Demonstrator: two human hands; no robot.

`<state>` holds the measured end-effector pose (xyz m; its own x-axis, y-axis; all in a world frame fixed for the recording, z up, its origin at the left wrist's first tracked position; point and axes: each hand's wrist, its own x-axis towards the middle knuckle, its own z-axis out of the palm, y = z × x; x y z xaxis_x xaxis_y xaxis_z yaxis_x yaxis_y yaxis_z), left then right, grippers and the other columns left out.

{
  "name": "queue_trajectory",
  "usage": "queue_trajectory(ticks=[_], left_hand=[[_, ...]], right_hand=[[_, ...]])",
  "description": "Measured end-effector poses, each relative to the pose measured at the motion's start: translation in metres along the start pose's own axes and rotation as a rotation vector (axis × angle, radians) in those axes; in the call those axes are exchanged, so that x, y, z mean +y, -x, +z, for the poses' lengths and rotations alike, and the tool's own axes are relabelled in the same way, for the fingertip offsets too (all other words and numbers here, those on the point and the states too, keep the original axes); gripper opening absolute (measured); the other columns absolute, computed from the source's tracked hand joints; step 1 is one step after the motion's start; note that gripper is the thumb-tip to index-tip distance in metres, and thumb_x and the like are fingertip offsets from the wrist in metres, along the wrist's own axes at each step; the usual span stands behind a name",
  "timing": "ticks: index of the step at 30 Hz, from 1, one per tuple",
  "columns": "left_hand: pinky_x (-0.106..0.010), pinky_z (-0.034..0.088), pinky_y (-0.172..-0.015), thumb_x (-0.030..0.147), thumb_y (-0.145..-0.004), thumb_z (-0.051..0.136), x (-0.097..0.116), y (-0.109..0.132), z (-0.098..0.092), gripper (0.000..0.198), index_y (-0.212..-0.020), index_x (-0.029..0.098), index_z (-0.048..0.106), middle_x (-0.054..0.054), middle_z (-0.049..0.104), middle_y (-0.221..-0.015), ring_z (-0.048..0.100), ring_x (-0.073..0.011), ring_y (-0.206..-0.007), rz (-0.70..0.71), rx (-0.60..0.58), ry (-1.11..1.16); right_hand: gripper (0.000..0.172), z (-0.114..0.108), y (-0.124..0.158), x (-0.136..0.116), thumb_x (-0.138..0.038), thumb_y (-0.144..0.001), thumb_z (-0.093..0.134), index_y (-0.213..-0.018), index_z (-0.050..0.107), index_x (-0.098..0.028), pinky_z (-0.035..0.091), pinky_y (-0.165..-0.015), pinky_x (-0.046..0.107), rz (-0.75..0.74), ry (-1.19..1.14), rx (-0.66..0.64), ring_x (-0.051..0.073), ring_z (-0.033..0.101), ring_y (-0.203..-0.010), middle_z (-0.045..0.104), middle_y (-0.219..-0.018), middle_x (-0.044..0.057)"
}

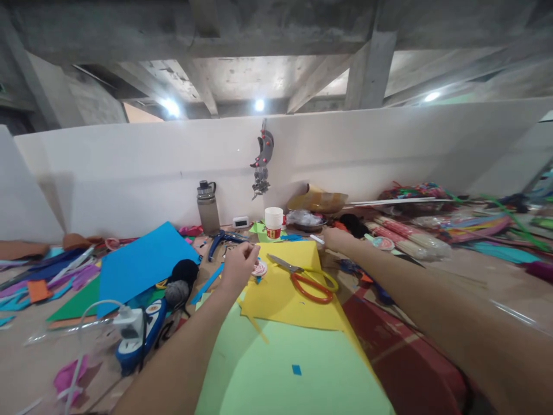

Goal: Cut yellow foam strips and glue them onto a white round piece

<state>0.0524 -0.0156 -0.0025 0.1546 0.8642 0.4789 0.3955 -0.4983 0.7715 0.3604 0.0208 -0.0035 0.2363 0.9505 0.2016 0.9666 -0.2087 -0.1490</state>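
Observation:
My left hand [239, 266] is over the left edge of the yellow sheet [276, 305], its fingertips pinched together. Whatever they hold, if anything, is too small to make out. Close by its fingers lies a small round pink-and-white disc [260, 268] with a bit of blue under it. My right hand [338, 240] reaches beyond the sheet's far right corner. Its fingers are closed on a short white stick [317, 239] that points left. Between the hands, scissors [302, 276] with orange and yellow handles rest on the yellow sheet, blades partly apart.
Beyond the sheet stand stacked paper cups [273, 221] and a grey bottle [208, 208]. A blue glue gun [222, 241] lies near my left hand. At left are a blue sheet [144, 268], yarn balls [184, 274] and a power strip [142, 337]. Wrapped stick bundles [410, 239] lie right.

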Motion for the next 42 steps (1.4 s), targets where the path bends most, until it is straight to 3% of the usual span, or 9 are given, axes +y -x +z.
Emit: queue_trajectory(ticks=[4, 8, 12, 17, 23, 31, 33, 38, 42], left_hand=[[-0.025, 0.037, -0.053, 0.043, -0.082, 0.053, -0.003, -0.005, -0.006, 0.028, -0.066, 0.020, 0.056, -0.001, 0.063, -0.060, 0.054, -0.0133, -0.051, -0.078, 0.096, 0.034], [-0.025, 0.039, -0.059, 0.041, -0.082, 0.053, -0.007, -0.009, -0.009, 0.025, -0.072, 0.020, 0.059, -0.002, 0.064, -0.066, 0.058, -0.0150, -0.061, -0.058, 0.151, -0.011], [-0.025, 0.039, -0.059, 0.038, -0.082, 0.053, -0.006, -0.009, -0.009, 0.023, -0.071, 0.019, 0.059, -0.001, 0.063, -0.064, 0.057, -0.0150, -0.061, -0.044, 0.151, -0.037], [-0.025, 0.039, -0.061, 0.038, -0.082, 0.054, -0.007, -0.009, -0.008, 0.023, -0.069, 0.020, 0.058, -0.001, 0.063, -0.064, 0.057, -0.0149, -0.062, -0.048, 0.144, -0.020], [-0.025, 0.039, -0.059, 0.039, -0.081, 0.055, -0.008, -0.009, -0.007, 0.023, -0.067, 0.020, 0.059, -0.002, 0.062, -0.064, 0.055, -0.0150, -0.060, -0.010, 0.105, 0.001], [-0.025, 0.041, -0.062, 0.044, -0.074, 0.063, -0.011, -0.011, 0.000, 0.026, -0.077, 0.019, 0.059, -0.003, 0.063, -0.075, 0.058, -0.0160, -0.072, -0.209, 0.184, 0.283], [-0.025, 0.040, -0.059, 0.053, -0.072, 0.064, -0.010, -0.008, 0.003, 0.036, -0.077, 0.018, 0.058, -0.004, 0.062, -0.074, 0.058, -0.0156, -0.070, -0.317, 0.093, 0.390], [-0.024, 0.039, -0.057, 0.066, -0.070, 0.059, 0.000, 0.003, 0.010, 0.052, -0.076, 0.014, 0.061, -0.006, 0.065, -0.072, 0.059, -0.0133, -0.062, -0.426, -0.335, 0.631], [-0.022, 0.041, -0.059, 0.056, -0.066, 0.070, -0.002, 0.005, 0.012, 0.044, -0.079, 0.015, 0.064, -0.005, 0.065, -0.075, 0.059, -0.0124, -0.067, -0.335, -0.370, 0.570]], right_hand=[[0.036, -0.008, 0.002, -0.012, -0.032, -0.089, 0.059, -0.116, 0.057, -0.009, 0.050, -0.086, 0.038, -0.045, -0.072, 0.001, 0.021, 0.060, -0.102, 0.058, -0.117, 0.014], [0.034, -0.012, 0.022, -0.057, -0.034, -0.094, 0.047, -0.111, 0.062, -0.009, 0.045, -0.083, 0.032, -0.269, -0.216, 0.046, 0.020, 0.061, -0.096, 0.064, -0.103, 0.015], [0.049, 0.008, 0.057, -0.116, -0.044, -0.073, 0.071, -0.117, 0.062, -0.023, 0.044, -0.081, 0.029, -0.500, -0.338, -0.011, 0.022, 0.058, -0.098, 0.065, -0.109, 0.008], [0.060, 0.041, 0.082, -0.150, -0.047, -0.057, 0.080, -0.109, 0.066, -0.019, 0.043, -0.075, 0.036, -0.456, -0.366, -0.006, 0.030, 0.057, -0.094, 0.063, -0.101, 0.015], [0.038, 0.051, 0.085, -0.151, -0.034, -0.067, 0.072, -0.101, 0.067, -0.018, 0.043, -0.076, 0.037, -0.426, -0.418, 0.057, 0.028, 0.059, -0.089, 0.064, -0.095, 0.013], [0.063, 0.017, 0.105, -0.133, -0.017, -0.068, 0.068, -0.127, 0.047, -0.019, 0.043, -0.093, 0.039, -0.484, -0.642, 0.193, 0.025, 0.051, -0.113, 0.055, -0.123, 0.012], [0.062, 0.015, 0.112, -0.127, -0.017, -0.070, 0.066, -0.128, 0.044, -0.020, 0.045, -0.091, 0.041, -0.460, -0.720, 0.241, 0.025, 0.053, -0.111, 0.055, -0.122, 0.012], [0.062, 0.022, 0.122, -0.120, -0.018, -0.070, 0.066, -0.127, 0.044, -0.023, 0.049, -0.084, 0.042, -0.364, -0.924, 0.322, 0.025, 0.056, -0.102, 0.055, -0.121, 0.010], [0.064, 0.026, 0.121, -0.118, -0.017, -0.071, 0.065, -0.129, 0.042, -0.025, 0.048, -0.086, 0.042, -0.361, -0.948, 0.336, 0.025, 0.054, -0.105, 0.054, -0.122, 0.010]])
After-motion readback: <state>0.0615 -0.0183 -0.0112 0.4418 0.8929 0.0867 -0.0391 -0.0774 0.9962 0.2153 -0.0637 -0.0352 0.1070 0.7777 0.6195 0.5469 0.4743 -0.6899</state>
